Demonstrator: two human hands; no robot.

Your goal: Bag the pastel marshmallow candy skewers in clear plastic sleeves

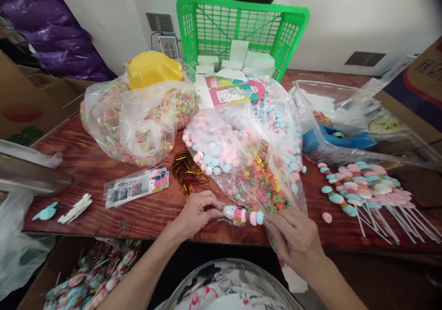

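Note:
A printed wrapper [236, 214] with pink and blue candies [256, 218] inside or beside it stretches between my two hands at the table's front edge. My left hand [200, 213] pinches its left end. At the right end, my right hand [296, 236] has its fingers closed around the candy piece. Just behind lies an open clear bag of coloured ring candies [267, 176], beside a big bag of pink and blue candies [221, 137]. Gold twist ties [186, 167] and flat printed wrappers [136, 188] lie to the left.
A green basket [243, 8] stands at the back, near a bag of candies with a yellow bowl [154, 70]. To the right are a clear tray [331, 156] and candy sticks [373, 186]. Wrapped candies [90, 278] fill a box at lower left.

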